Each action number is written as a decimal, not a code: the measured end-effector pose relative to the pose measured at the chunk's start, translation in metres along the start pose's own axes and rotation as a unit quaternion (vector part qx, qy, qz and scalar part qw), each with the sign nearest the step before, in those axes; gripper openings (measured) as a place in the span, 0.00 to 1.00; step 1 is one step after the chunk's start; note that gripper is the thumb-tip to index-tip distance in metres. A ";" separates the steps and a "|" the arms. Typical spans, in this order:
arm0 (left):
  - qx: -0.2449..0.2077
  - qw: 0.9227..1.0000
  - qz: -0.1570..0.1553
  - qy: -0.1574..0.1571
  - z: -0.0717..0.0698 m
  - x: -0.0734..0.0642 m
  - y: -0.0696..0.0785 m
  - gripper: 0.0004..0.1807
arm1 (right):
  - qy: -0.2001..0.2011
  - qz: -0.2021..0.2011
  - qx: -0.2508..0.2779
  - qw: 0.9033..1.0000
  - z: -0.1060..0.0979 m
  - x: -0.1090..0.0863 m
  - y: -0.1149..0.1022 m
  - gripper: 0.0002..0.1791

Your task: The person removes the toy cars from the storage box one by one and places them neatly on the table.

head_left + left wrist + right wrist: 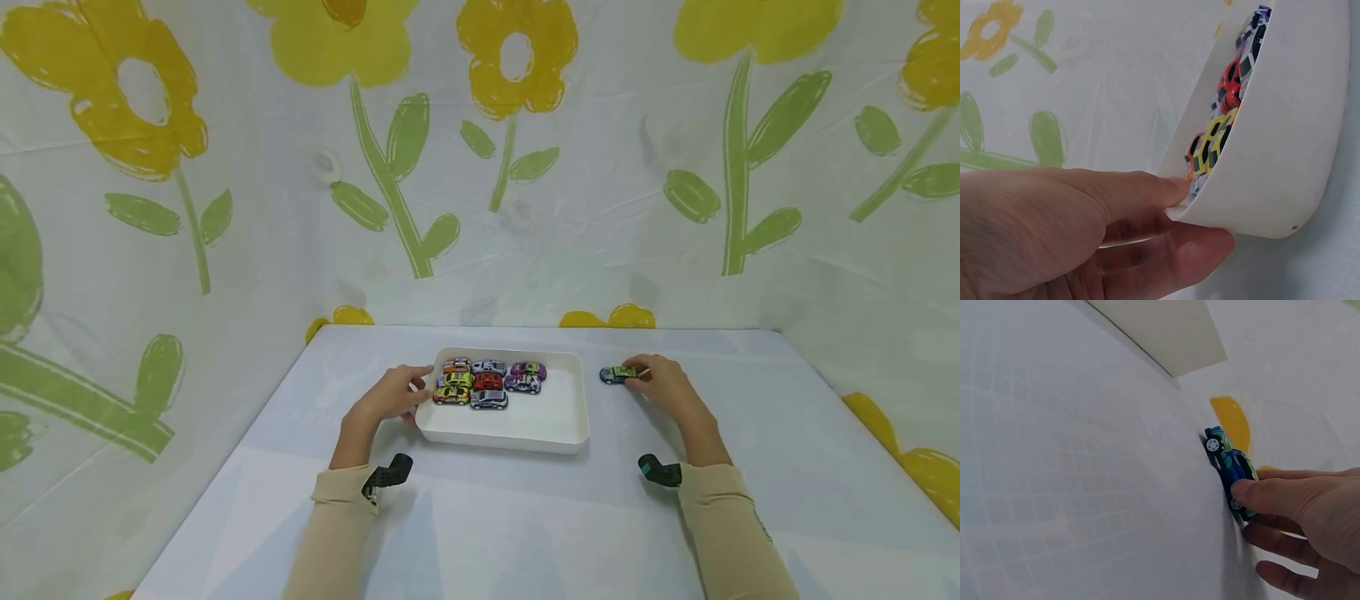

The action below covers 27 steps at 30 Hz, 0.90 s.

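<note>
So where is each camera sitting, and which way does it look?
Head: on the head, looking forward and down at the white tray, toy cars, left hand, right hand and sleeves.
Left wrist: worn there, facing the white tray's wall and toy cars inside; only the left hand shows.
Right wrist: worn there, facing the blue-and-green car; only the right hand shows, pinching it.
Head and left wrist both see the white tray.

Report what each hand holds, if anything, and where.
Left hand: white tray, pinched at left rim. Right hand: blue-green toy car, gripped at right end in head view.
</note>
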<state>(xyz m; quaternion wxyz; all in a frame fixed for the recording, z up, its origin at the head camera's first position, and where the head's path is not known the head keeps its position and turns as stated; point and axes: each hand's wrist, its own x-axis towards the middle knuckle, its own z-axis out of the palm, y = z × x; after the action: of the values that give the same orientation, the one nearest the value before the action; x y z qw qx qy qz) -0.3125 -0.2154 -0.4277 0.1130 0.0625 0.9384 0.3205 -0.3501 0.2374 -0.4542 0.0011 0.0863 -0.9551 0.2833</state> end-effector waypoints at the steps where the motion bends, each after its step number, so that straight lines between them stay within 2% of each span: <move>1: 0.000 1.000 0.000 0.000 0.000 0.000 0.000 0.32 | -0.001 0.001 0.000 1.000 0.000 0.000 0.000 0.20; 10: -0.001 1.000 -0.001 0.003 0.001 0.001 -0.001 0.32 | -0.010 0.018 0.001 1.000 0.002 0.001 0.003 0.20; 19: -0.014 1.000 -0.007 0.002 0.001 0.001 -0.001 0.32 | -0.019 0.012 0.003 1.000 0.004 0.005 0.008 0.21; 27: -0.037 0.999 0.006 0.006 0.000 0.000 -0.004 0.29 | -0.024 0.024 0.010 0.999 0.003 0.003 0.006 0.22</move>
<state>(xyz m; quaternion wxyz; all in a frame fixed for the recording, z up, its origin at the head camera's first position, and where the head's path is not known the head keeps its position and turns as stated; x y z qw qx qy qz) -0.3126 -0.2183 -0.4301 0.1075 0.0619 0.9261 0.3562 -0.3539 0.2400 -0.4595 -0.0290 0.0705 -0.9537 0.2911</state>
